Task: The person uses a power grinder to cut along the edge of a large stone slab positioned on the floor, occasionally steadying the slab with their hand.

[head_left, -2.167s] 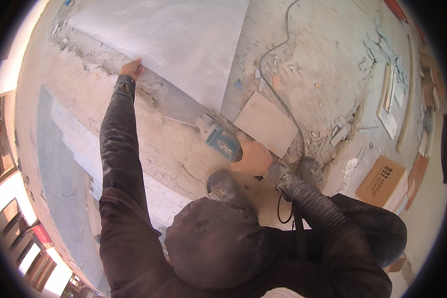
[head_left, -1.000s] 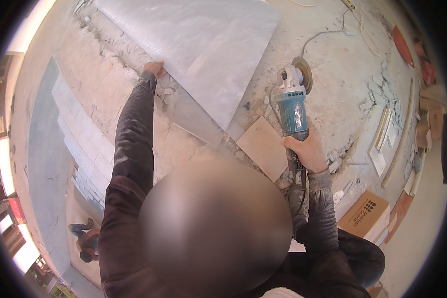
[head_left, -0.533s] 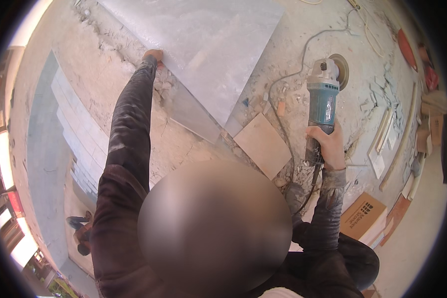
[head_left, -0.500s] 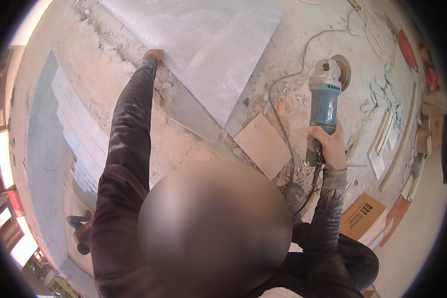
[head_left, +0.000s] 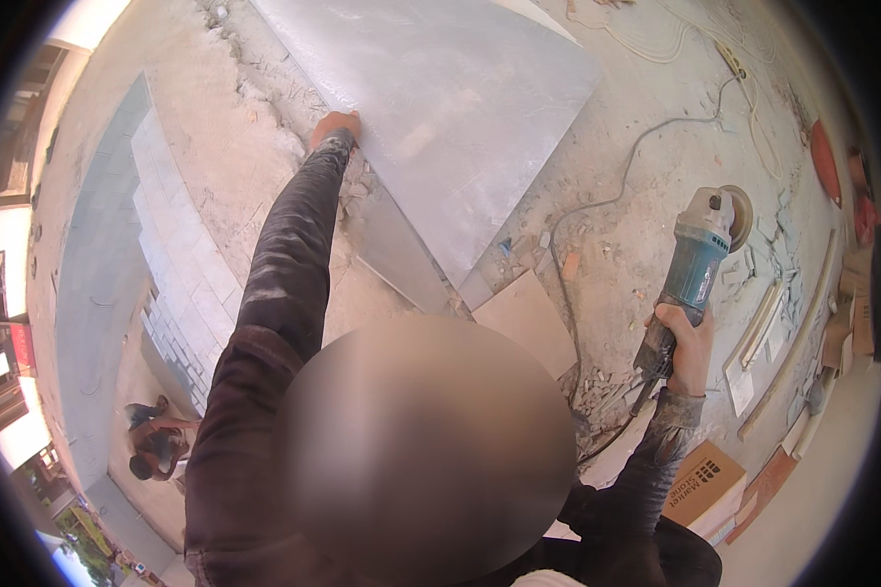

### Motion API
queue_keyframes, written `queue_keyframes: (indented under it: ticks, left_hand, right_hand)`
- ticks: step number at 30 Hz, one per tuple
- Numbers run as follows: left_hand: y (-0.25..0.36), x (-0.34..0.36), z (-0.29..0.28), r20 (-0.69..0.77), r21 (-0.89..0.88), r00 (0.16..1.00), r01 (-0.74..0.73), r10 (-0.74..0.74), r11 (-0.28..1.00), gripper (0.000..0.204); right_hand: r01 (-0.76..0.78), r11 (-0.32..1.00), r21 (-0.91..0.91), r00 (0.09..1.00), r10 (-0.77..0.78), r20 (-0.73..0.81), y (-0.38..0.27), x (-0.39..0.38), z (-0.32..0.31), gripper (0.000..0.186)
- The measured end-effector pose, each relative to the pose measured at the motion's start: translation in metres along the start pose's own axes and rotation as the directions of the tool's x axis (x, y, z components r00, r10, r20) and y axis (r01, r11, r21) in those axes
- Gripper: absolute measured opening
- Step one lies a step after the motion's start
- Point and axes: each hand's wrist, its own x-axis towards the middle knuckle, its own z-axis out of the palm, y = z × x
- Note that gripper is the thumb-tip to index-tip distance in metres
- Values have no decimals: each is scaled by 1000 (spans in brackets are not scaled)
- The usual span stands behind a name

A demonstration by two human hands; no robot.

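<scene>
My left hand (head_left: 337, 127) is closed on the left edge of a large grey slab (head_left: 440, 108), its fingers partly hidden. My left arm is stretched far forward to reach it. On the right, my right hand (head_left: 690, 342) is wrapped round the dark rear handle of a teal angle grinder (head_left: 696, 259). The grinder's round disc (head_left: 743, 217) faces right, away from the slab. A narrow grey strip (head_left: 392, 249) lies under or beside the slab's near left edge. A square beige tile (head_left: 531, 323) sits close to the slab's near corner.
A grey cable (head_left: 628, 166) curves across the dusty floor between slab and grinder. Broken tile pieces (head_left: 778, 245) lie at right, near a cardboard box (head_left: 705, 486). Another person (head_left: 157, 440) crouches at the lower left beside pale paving (head_left: 181, 230).
The view has shifted, so the slab and floor appear farther right and lower. My right hand has brought the grinder nearer to me, tilting it rightward. My left hand stays on the slab's edge.
</scene>
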Motion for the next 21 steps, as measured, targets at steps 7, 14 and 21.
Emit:
queue_keyframes:
  ticks: [7,14,21]
  left_hand:
    - [-3,16,13,-138,67,990,-16,25,998,44]
    - [-11,36,14,52,-37,998,-43,45,998,36]
    - [-14,54,18,159,330,983,-140,91,933,31]
  right_hand:
    - [44,999,-9,999,-44,-27,-3,1,-1,35]
    - [66,998,12,998,-66,-22,-1,2,-7,35]
    - [74,997,32,997,-74,-7,-8,-1,-3,33]
